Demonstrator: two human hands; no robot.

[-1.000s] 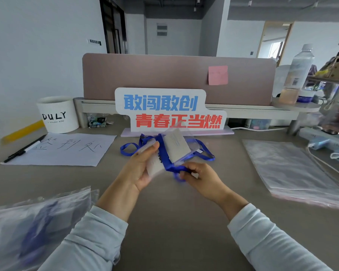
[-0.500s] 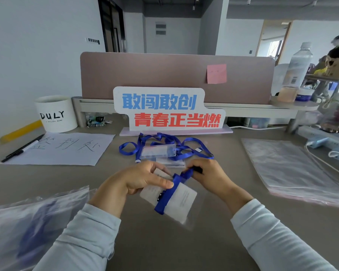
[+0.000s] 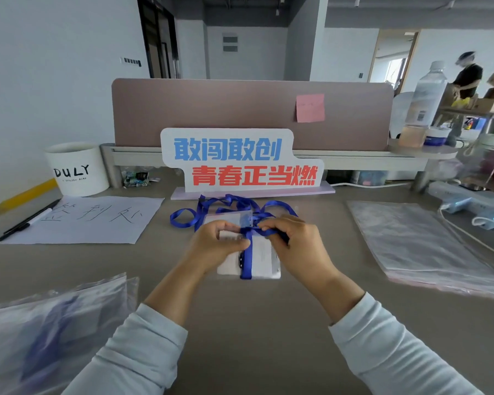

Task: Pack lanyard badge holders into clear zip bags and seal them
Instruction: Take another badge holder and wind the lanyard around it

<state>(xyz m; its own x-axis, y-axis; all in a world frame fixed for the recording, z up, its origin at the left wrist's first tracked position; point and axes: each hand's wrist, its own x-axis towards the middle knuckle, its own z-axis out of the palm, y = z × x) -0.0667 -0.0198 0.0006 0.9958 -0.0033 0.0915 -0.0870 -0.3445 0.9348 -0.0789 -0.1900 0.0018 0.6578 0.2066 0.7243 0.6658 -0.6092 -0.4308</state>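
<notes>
I hold a clear badge holder (image 3: 261, 260) with a white card inside, just above the desk at centre. A blue lanyard strap (image 3: 247, 258) is wound around it. My left hand (image 3: 216, 246) grips the holder's left side, thumb on the strap. My right hand (image 3: 297, 243) pinches the strap at the holder's top right. Behind my hands lies a pile of more blue lanyards (image 3: 228, 206) with another clear holder (image 3: 234, 218). A stack of clear zip bags (image 3: 419, 240) lies flat at the right. Filled bags (image 3: 49, 329) with blue lanyards inside lie at the lower left.
A slogan sign (image 3: 240, 161) stands behind the lanyard pile, before a pink partition (image 3: 240, 109). A white DULY cup (image 3: 76, 169), a sheet of paper (image 3: 92, 218) and a pen (image 3: 26, 220) are at the left. Bottle (image 3: 425, 95), jars and cables crowd the right rear. A person stands far right.
My hands brought the holder down from over the pile toward me, then back up slightly. The strap went from loose to wound around the holder.
</notes>
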